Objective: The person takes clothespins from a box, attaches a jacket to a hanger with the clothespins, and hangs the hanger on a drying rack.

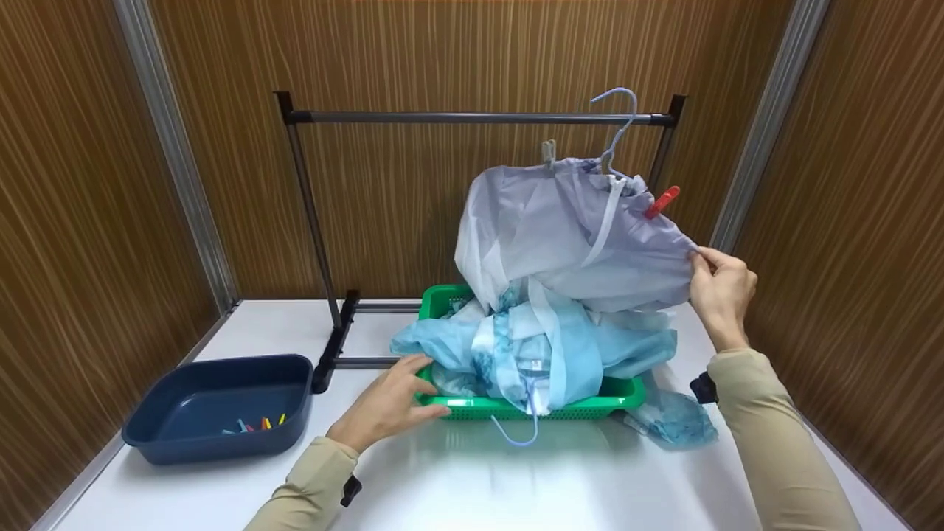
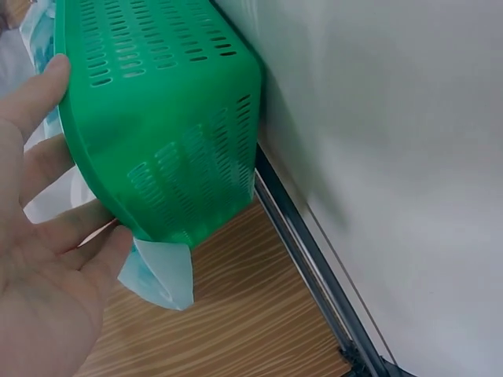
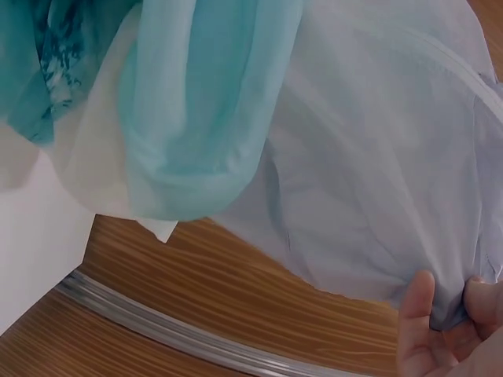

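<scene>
A lavender-and-white garment (image 1: 531,214) is spread out on a light-blue wire hanger (image 1: 627,125), whose hook overlaps the rack's top bar in the head view. A red clothespin (image 1: 662,203) and a grey clothespin (image 1: 549,152) are clipped along its upper edge. My right hand (image 1: 724,291) pinches the garment's right end between thumb and fingers, drawing the cloth out sideways. My left hand (image 1: 391,402) is at the near left corner of a green basket (image 2: 157,149), its fingers spread and loosely bent along the rim. Turquoise clothes (image 1: 575,354) are heaped in the basket.
A second hanger hook (image 1: 527,435) pokes over the basket's front rim. Some turquoise cloth (image 1: 675,420) spills onto the table at right. At left stands a dark blue tub (image 1: 214,398) with several coloured clothespins. The black rack (image 1: 472,118) stands behind; wood-grain walls enclose the table.
</scene>
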Available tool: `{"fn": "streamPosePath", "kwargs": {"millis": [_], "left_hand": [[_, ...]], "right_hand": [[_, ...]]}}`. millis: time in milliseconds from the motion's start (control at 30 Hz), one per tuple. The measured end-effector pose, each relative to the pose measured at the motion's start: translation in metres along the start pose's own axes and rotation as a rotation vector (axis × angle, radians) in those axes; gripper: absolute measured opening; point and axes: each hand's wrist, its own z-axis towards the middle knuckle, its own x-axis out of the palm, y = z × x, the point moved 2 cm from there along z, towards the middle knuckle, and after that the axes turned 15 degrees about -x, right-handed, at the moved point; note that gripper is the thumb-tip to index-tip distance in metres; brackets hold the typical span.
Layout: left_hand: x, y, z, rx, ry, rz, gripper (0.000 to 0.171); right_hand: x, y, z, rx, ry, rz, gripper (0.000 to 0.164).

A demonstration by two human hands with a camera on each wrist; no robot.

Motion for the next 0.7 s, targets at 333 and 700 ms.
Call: {"fn": "streamPosePath", "kwargs": {"millis": [333,700], "left_hand": [[-0.001,0.000,-0.001,-0.030,0.004,-0.038,0.043],[0.000,-0.002,0.000,-0.026,0.004,-0.033,0.042]], "right_hand": [[0.001,-0.012,0.015,0.073,0.041,0.003,0.034],[-0.006,-0.029,0.024,0.183,0.029,-0.063,0.035]]}}
